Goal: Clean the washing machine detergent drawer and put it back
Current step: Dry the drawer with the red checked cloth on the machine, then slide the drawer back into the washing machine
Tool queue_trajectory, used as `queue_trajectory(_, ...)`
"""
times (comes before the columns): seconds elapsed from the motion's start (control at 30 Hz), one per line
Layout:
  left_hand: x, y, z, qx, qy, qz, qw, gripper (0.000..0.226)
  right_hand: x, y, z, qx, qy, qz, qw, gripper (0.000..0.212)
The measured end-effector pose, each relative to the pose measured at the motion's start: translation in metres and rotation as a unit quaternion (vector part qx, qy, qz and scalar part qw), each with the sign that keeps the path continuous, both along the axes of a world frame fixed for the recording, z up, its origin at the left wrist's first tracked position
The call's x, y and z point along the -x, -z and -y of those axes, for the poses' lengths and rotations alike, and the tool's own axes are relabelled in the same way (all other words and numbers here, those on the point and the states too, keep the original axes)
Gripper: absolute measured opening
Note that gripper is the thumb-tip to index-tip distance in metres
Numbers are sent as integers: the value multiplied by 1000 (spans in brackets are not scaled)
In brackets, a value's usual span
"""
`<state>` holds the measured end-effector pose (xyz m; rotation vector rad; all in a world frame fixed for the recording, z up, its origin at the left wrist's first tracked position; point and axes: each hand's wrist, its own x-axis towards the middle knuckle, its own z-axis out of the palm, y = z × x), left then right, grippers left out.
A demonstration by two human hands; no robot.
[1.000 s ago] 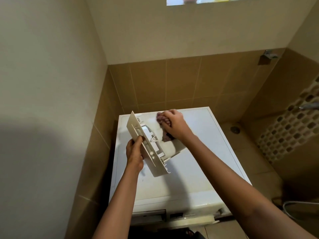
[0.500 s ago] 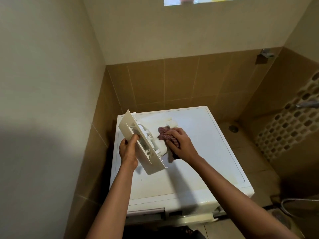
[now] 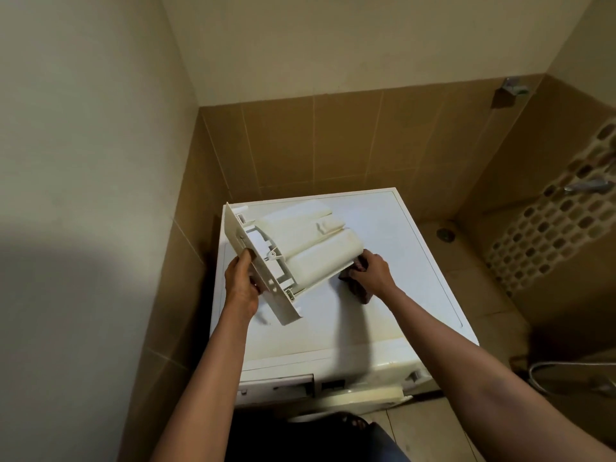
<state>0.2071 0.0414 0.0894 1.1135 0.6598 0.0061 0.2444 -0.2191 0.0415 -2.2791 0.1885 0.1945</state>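
- We see the detergent drawer (image 3: 310,245) out of the machine and held over the white top of the washing machine (image 3: 420,261), towards the top's left rear corner.
- The drawer is tilted. Its flat front panel (image 3: 263,288) faces left and stands nearly on edge, and its pale, rounded body points away to the right rear.
- The left hand (image 3: 240,288) grips the front panel at its near long edge. The thumb lies on the panel's inner face and the fingers curl behind it, mostly hidden.
- The right hand (image 3: 375,273) is on the other side of the drawer, at the near right corner of the body. Its fingers are closed round a bunched dark reddish cloth (image 3: 358,290).
- The cloth touches the drawer's edge at that corner and hangs down below the hand over the machine top.
- So the drawer lies between the two hands, the left at its front panel and the right at its far end, and the hands themselves are well apart.
- We cannot tell whether the panel's lowest corner rests on the machine top or hangs just above it; a shadow lies beneath the drawer.
- At the machine's front, below the left forearm, the drawer slot (image 3: 276,383) shows as a wide recess.
- Brown tiles cover the lower wall (image 3: 350,141) behind the machine. A floor drain (image 3: 445,234) sits to the right of the machine, and a metal tap (image 3: 588,186) sticks out from the mosaic wall.
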Motion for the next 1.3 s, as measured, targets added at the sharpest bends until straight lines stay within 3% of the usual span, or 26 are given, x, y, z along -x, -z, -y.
queue_trajectory(0.13,8,1,-2,-42,8,27,999,36,16,3,-1,-39,-10,-47,998,51)
queue_trajectory(0.3,25,-11,1,-143,38,66,987,70,30,-11,13,-70,100,-13,992,36)
queue_trajectory(0.43,45,-26,10,-229,18,100,968,79,45,-29,17,-110,157,29,981,31)
queue_trajectory(0.6,84,-43,32,-387,18,137,912,83,80,-64,1,-324,136,21,936,20)
queue_trajectory(0.7,114,-48,49,-460,7,161,873,84,113,-89,-4,-422,74,-31,903,31)
queue_trajectory(0.8,151,-42,66,-544,30,167,822,85,148,-102,6,-420,37,-54,905,47)
queue_trajectory(0.93,200,-31,83,-681,57,175,709,81,187,-111,18,-366,4,-141,920,48)
queue_trajectory(1.07,244,-20,92,-778,70,193,594,80,227,-106,11,-305,32,-230,923,94)
queue_trajectory(1.23,288,3,97,-836,102,206,498,72,285,-80,-17,-393,70,-234,886,137)
queue_trajectory(1.3,305,16,94,-851,108,215,467,67,307,-65,-29,-433,73,-236,867,137)
